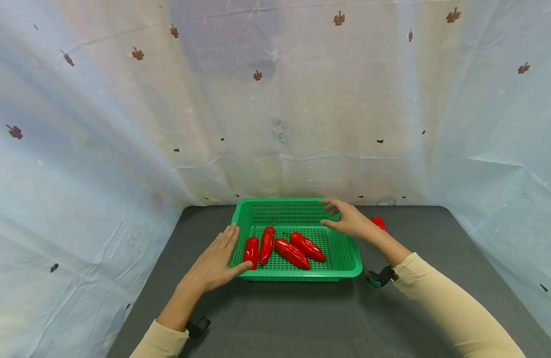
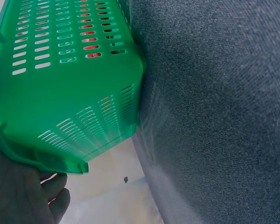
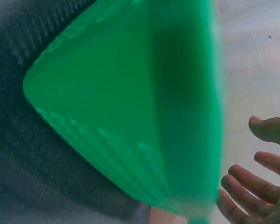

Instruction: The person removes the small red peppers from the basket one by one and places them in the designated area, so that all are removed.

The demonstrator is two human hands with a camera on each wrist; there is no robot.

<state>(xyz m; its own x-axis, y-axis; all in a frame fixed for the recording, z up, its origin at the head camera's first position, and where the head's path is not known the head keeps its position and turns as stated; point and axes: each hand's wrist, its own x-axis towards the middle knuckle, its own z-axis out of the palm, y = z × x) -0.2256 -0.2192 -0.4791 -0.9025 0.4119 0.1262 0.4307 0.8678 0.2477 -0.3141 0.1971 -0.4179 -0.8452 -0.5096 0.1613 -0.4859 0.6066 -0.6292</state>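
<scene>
At grn basket rim (image 1: 297,274), L hand (image 1: 215,263)

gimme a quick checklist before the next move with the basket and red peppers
1. Green perforated plastic basket flat on the dark grey table: ok
2. Four glossy red elongated peppers inside basket: ok
3. Left hand at basket's left rim: ok
4. Right hand empty, fingers parted: ok
5. Partly hidden glossy red object inside basket: not ok, it's outside, to the right
6. That object also a pepper: cannot tell
</scene>
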